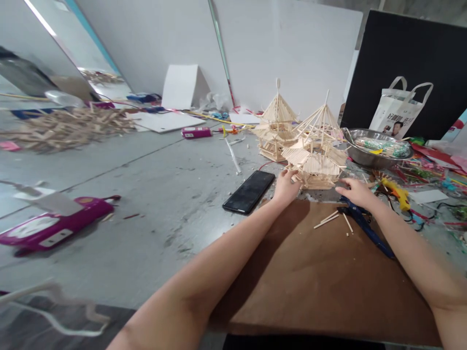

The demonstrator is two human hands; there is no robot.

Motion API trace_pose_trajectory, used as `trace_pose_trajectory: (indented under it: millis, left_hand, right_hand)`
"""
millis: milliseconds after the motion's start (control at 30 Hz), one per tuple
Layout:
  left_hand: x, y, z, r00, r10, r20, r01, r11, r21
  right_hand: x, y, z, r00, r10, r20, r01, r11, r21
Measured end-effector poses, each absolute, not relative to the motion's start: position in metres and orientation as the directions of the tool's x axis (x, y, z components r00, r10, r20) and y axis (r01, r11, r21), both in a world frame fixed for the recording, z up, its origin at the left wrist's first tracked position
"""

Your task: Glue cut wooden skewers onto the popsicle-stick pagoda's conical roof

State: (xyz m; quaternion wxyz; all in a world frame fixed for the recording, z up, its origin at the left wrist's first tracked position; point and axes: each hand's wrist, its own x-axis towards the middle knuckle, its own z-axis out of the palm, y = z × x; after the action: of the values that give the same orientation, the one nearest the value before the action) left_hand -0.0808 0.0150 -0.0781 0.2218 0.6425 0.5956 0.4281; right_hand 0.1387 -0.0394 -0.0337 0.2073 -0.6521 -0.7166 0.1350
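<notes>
Both hands are at the nearer stick pavilion (316, 163), a small model of pale wooden sticks with a pointed roof, standing on the grey surface (153, 194) just past the far edge of a brown board (310, 272). The left hand (285, 187) touches the pavilion's lower left corner, its fingers curled lightly against the sticks there; the grip looks loose, and I cannot tell whether it actually pinches a stick. The right hand (355, 192) lies flat and open just right of the pavilion's base, fingers pointing towards it, holding nothing, resting over the handles of a blue tool (367, 226).

Behind the pavilion and slightly left, touching or nearly touching it, stands a second stick pavilion (275, 126) of much the same build. A few loose sticks (330, 218) lie on the board just in front of the pavilion. A black phone (249, 191) lies face up left of the pavilion, beside the left hand. Right of the pavilion a yellow glue gun (397, 192) rests on the surface, and behind that sits a metal bowl (375, 150) holding green-tipped sticks. A white tote bag (401, 109) stands behind the bowl against a black panel. Well to the left of the pavilion, a heap of wooden sticks (69, 126) lies blurred, with a magenta object (54, 223) nearer.
</notes>
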Motion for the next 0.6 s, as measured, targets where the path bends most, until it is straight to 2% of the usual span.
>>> trace_pose_trajectory:
  millis: [100, 200, 333, 400, 467, 533, 600]
  left_hand:
    - [-0.08, 0.016, -0.079, -0.122, 0.981, 0.149, 0.356, -0.097, 0.929]
    - [-0.08, 0.014, -0.077, -0.058, 0.998, -0.01, 0.106, 0.016, 0.994]
    - [-0.081, 0.01, -0.073, -0.002, 0.999, -0.045, 0.011, 0.045, 0.999]
    - [-0.08, 0.008, -0.072, -0.008, 0.999, -0.048, 0.003, 0.048, 0.999]
    - [-0.079, 0.006, -0.071, -0.052, 0.998, -0.04, 0.022, 0.041, 0.999]
    - [-0.079, 0.005, -0.071, -0.103, 0.994, -0.022, 0.05, 0.027, 0.998]
    - [-0.079, 0.004, -0.071, -0.115, 0.993, -0.009, 0.056, 0.015, 0.998]
  right_hand:
    - [0.128, -0.031, -0.039, -0.039, 0.991, 0.13, 0.885, 0.094, -0.456]
    - [0.124, -0.026, -0.045, -0.025, 0.989, 0.146, 0.881, 0.09, -0.465]
    - [0.125, -0.027, -0.043, 0.008, 0.983, 0.182, 0.879, 0.08, -0.47]
    - [0.126, -0.031, -0.036, 0.067, 0.964, 0.256, 0.894, 0.056, -0.445]
    - [0.126, -0.035, -0.025, 0.119, 0.902, 0.415, 0.934, 0.04, -0.356]
    - [0.123, -0.039, -0.012, 0.092, 0.813, 0.575, 0.978, 0.034, -0.205]
    - [0.117, -0.039, -0.002, 0.016, 0.772, 0.635, 0.998, 0.029, -0.061]
